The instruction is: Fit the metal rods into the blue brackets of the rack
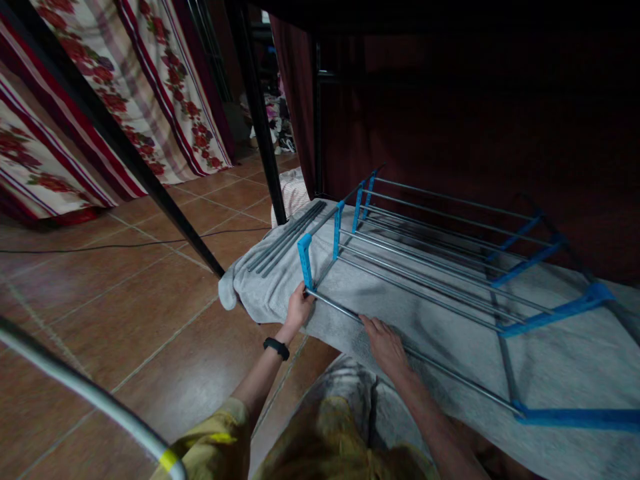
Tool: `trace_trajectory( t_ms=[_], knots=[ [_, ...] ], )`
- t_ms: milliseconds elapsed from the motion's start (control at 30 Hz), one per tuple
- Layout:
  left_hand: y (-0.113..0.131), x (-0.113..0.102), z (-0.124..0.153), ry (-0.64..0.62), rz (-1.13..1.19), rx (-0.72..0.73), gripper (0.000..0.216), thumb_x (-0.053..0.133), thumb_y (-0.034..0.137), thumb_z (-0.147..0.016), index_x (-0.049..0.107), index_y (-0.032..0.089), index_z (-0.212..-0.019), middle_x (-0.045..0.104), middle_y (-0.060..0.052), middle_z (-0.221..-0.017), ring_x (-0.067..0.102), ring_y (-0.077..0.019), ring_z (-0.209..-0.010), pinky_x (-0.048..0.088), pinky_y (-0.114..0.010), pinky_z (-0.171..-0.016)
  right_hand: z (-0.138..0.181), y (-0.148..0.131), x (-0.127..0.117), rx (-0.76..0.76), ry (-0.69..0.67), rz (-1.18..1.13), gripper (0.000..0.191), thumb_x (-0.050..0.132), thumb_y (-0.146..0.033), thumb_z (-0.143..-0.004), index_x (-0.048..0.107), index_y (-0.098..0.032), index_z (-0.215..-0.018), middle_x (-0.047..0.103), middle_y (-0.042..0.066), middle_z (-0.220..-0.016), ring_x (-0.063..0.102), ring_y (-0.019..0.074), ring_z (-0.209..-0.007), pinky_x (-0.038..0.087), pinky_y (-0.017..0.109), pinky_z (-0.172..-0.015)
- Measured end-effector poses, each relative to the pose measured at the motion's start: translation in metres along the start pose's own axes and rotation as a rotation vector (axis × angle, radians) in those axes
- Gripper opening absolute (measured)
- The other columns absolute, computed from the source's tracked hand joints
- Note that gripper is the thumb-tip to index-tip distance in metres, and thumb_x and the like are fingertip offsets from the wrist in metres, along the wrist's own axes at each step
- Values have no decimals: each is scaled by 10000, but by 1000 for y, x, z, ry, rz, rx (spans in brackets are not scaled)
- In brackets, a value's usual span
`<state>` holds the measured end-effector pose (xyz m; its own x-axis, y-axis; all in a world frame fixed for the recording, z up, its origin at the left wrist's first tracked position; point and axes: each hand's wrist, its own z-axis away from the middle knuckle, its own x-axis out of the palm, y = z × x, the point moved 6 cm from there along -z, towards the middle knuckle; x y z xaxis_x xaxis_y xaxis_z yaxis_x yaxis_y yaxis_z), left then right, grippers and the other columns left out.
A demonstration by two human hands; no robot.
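A partly framed rack of thin metal tubes and blue plastic brackets lies on a grey cloth (370,307). My left hand (299,310) is closed at the lower end of the near left blue bracket (305,262), where the front metal tube (460,377) meets it. Farther right along the same tube, my right hand (385,343) has its fingers over the top, with the thumb side hidden. The tube's other end meets a long blue bracket (580,418) at the right. Several tubes (440,270) span the brackets behind.
Several loose dark tubes (287,240) lie on the cloth at the left. Black metal posts (263,120) rise beside the surface. A dark cable (125,245) crosses the tiled floor (165,313). Floral curtains (115,87) hang at the left; a pale curved tube (90,393) crosses the lower left.
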<state>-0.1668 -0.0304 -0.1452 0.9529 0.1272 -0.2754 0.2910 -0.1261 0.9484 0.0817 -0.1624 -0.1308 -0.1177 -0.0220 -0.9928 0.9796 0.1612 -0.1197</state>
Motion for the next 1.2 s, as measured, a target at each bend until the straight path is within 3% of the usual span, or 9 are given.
trace_trajectory(
  t_ms=[100, 367, 900, 1200],
  knots=[
    [-1, 2, -9, -35, -96, 3, 255, 565, 65, -722, 678, 182, -918, 729, -52, -902, 664, -229, -890, 502, -377, -901, 0, -1, -2, 6, -46, 7, 619, 282, -48, -930, 438, -277, -1483, 660, 71, -1285, 623, 170, -1129, 464, 289, -938],
    [-3, -5, -18, -92, -133, 13, 356, 540, 43, -650, 697, 189, -934, 749, -40, -902, 674, -235, -911, 502, -365, -887, 0, -1, 2, 2, -60, 14, 631, 251, -46, -934, 419, -271, -1499, 660, 64, -1275, 622, 169, -1109, 472, 287, -923],
    [-5, -4, -33, -227, 49, -39, 177, 606, 125, -567, 624, 188, -731, 687, -8, -746, 636, -173, -746, 517, -294, -737, 1, -1, -5, -7, -36, -19, 635, 263, -37, -928, 421, -257, -1502, 668, 69, -1267, 611, 168, -1139, 460, 281, -966],
    [-10, -4, -33, -263, 63, -70, 160, 690, 220, -610, 668, 184, -764, 689, -13, -756, 611, -164, -722, 497, -276, -697, -3, 4, 2, 22, -70, 7, 639, 257, -44, -933, 401, -267, -1513, 660, 62, -1296, 614, 159, -1143, 469, 269, -947]
  ],
)
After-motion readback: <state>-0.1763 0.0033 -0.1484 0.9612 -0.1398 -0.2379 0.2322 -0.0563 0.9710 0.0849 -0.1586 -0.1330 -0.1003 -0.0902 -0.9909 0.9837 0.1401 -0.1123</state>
